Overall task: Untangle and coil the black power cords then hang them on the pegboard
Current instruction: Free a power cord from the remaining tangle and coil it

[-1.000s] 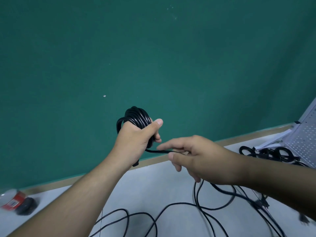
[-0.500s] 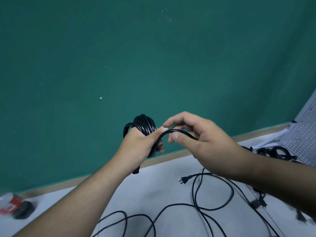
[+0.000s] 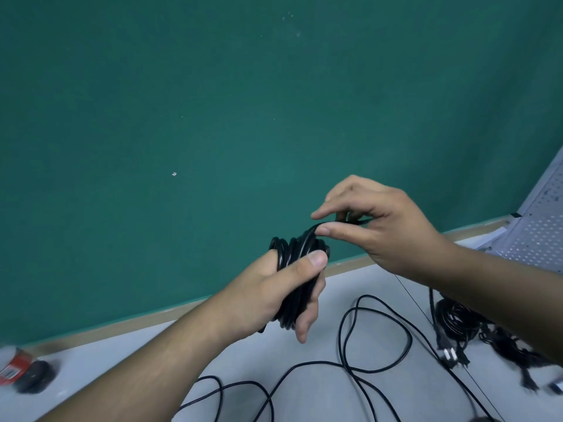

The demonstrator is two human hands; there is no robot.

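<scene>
Black coil (image 3: 292, 254) held up in front of green wall (image 3: 213, 117), above far edge of desk (image 3: 274, 354). Gripped in left hand (image 3: 268, 293): thumb pressed across the turns on the near side, fingers curled round from behind. Pinched between thumb and forefinger of right hand (image 3: 387, 236), just above and right of coil: tail (image 3: 355, 222) of the same cord, laid over the top turns. Both hands closed on cord, neither free. Step judged: coiling, near its end, either winding tail round the turns or tucking it in to lock them; cannot tell which, nor how much tail left, hidden inside right palm. Not yet hung. Loose cords (image 3: 377, 327) looping over desk below, crossing one another, so untangling far from finished. Dark bundle (image 3: 457, 321) right of them beneath right forearm, perhaps coiled already; plug (image 3: 449, 356) beside it, blurred. Pegboard (image 3: 539, 233) leaning at far right edge, well apart from coil; no hooks made out. Next move, as a guess: pull tail snug round waist of coil without slackening left grip, feed end through a loop, then carry across to pegboard. Calls for steady left thumb pressure, stiff turns likely to spring open if released early. Red-labelled roll (image 3: 12, 365) at far left, blurred, untouched.
</scene>
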